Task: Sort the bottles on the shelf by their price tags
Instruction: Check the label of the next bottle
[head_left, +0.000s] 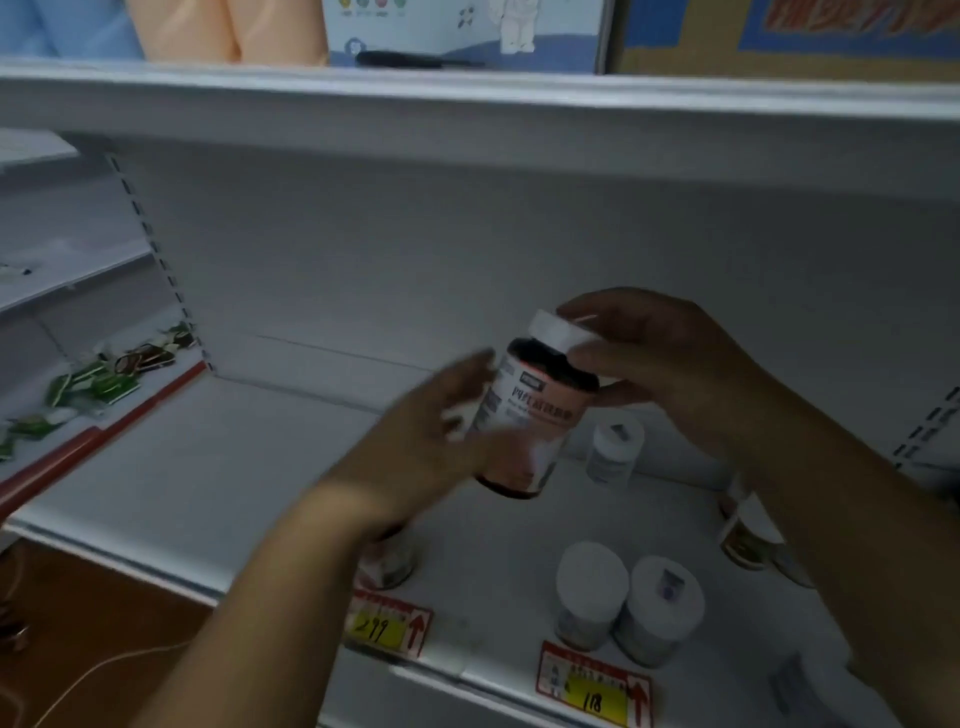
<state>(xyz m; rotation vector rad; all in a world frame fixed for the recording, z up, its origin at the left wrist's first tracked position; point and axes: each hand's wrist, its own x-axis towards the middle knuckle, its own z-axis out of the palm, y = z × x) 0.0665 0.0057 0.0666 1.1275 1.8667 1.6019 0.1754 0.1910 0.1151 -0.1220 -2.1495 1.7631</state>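
While our right hand pinches the white cap of the dark pill bottle, our blurred left hand curls round its base, tilted above the shelf, behind the front edge's 299 price tag.

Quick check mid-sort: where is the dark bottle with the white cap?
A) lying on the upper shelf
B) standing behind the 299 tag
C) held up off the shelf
C: the dark bottle is tilted in the air, the right hand holding its white cap, the left hand blurred beside it.
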